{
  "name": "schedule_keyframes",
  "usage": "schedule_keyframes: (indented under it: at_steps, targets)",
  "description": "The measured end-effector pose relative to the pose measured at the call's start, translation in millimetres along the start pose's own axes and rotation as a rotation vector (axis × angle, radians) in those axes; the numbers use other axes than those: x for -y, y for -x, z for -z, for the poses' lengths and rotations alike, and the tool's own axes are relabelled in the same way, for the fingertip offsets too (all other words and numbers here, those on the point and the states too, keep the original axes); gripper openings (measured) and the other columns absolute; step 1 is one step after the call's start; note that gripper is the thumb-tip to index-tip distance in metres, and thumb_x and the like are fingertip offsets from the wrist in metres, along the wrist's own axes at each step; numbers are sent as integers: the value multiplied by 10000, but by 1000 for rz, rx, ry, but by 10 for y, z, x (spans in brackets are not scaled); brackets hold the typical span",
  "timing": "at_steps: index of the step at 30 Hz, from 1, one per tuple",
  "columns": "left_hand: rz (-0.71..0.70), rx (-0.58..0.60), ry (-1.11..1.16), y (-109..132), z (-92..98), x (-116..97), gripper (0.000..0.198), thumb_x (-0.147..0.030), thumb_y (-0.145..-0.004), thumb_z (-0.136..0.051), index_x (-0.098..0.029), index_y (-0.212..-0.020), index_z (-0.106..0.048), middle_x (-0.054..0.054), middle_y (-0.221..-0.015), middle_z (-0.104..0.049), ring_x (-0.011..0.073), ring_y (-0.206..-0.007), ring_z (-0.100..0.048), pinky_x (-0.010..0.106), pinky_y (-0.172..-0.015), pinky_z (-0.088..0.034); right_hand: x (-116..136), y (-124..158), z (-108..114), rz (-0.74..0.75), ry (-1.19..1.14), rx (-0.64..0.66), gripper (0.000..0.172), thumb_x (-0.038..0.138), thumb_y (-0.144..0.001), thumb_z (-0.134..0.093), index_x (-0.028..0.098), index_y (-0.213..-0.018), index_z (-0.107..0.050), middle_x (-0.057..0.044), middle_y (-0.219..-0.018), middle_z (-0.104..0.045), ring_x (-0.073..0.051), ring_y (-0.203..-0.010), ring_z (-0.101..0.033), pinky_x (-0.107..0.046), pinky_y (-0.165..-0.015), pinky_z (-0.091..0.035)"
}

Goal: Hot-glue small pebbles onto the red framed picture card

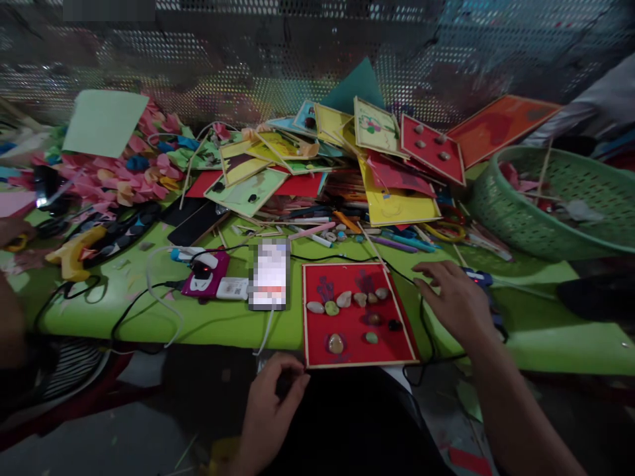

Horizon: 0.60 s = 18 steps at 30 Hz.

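Observation:
A red card [357,354] with a thin wooden stick frame lies at the table's front edge, its lower edge over my lap. Several smooth pebbles [335,343] and purple drawn marks are on it. By the card's lower left corner, my left hand [272,406] is curled with thumb and fingertips close together; a dark patch shows inside, and I cannot make out whether it is a thing or shadow. My right hand [451,297] is right of the card, thumb and fingers apart, nothing seen between them. Partly behind it sits a dark blue device [477,277] with a red light.
Framed cards [377,125] pile up at the back, with pens and sticks before them. A phone [269,274], power bank and purple socket block [213,281] trail cables. A green basket [526,228] stands right. At left are a yellow glue gun [77,251] and another person's hand [14,235].

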<state>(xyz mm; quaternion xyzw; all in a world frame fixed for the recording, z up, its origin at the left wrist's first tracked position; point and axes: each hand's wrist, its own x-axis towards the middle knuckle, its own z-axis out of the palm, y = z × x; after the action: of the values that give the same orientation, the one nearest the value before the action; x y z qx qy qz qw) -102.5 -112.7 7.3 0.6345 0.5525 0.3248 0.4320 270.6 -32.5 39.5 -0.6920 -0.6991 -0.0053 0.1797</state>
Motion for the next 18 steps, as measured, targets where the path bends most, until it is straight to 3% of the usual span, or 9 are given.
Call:
schedule_keyframes:
  at_steps: [5, 12, 18]
  targets:
    - [360, 101, 361, 82, -88, 71, 331, -508, -902, -621, -184, -934, -679, 63, -885, -728, 189, -821, -669, 287, -751, -518, 165, -181, -37, 265, -63, 82, 338, 204, -993, -429, 197, -1172, -715, -114, -1033, -604, -264, -991, -606, -391, -863, -499]
    - [524, 304, 863, -40, -317, 76, 537, -603, -854, -650, -141, -1118, -727, 165, -1155, -743, 281, -1047, -701, 375, -908, -521, 100, -258, -153, 211, 34, 103, 370, 246, -1018, -398, 176, -1234, -690, -123, -1067, -616, -265, -1020, -616, -403, -908, -516]
    - [588, 296, 879, -102, -431, 48, 587, -644, -860, -612, -106, -1059, -740, 176, -1008, -777, 278, -886, -736, 386, -847, -533, 82, -91, -17, 185, -90, 115, 339, 296, -1018, -414, 202, -1196, -687, -112, -1066, -643, -266, -1006, -636, -407, -881, -522]
